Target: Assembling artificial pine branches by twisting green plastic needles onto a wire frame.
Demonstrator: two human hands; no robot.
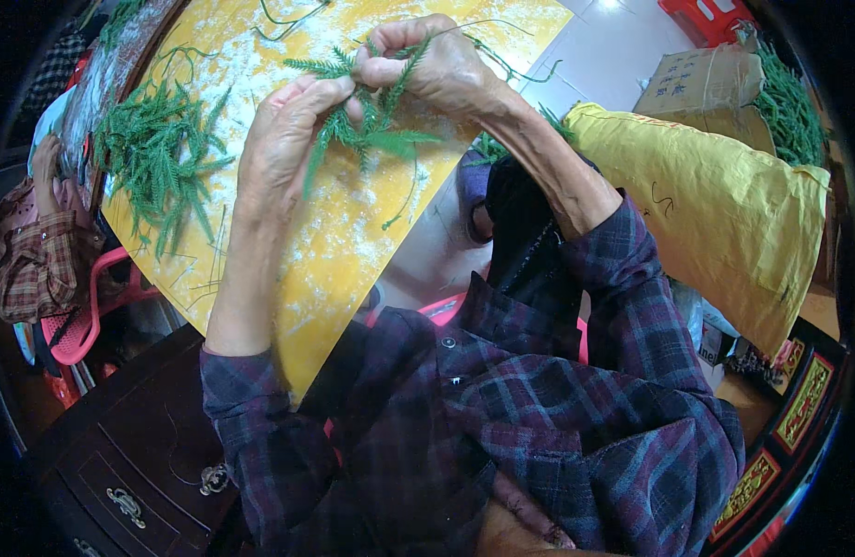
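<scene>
Over the yellow tabletop [344, 278], both my hands meet on a bunch of green, feathery, fern-like sprigs [376, 137]. My left hand [286, 130] pinches the bunch between thumb and fingers from its left side. From the right, my right hand [432, 67] is closed on its stem end, fingertips almost touching the left thumb. A thin dark stem [488, 22] trails out to the right beyond my right hand. Leafy tips hang down below the fingers. Exactly where the stems join is hidden by my fingers.
Left on the tabletop lies a pile of similar green sprigs [158, 148]. Thin loose stems [209, 255] and white powder are scattered about. At right are a large yellow sack [696, 209] and a cardboard box [701, 88]. Another person's plaid sleeve [47, 265] shows by a pink chair [89, 306].
</scene>
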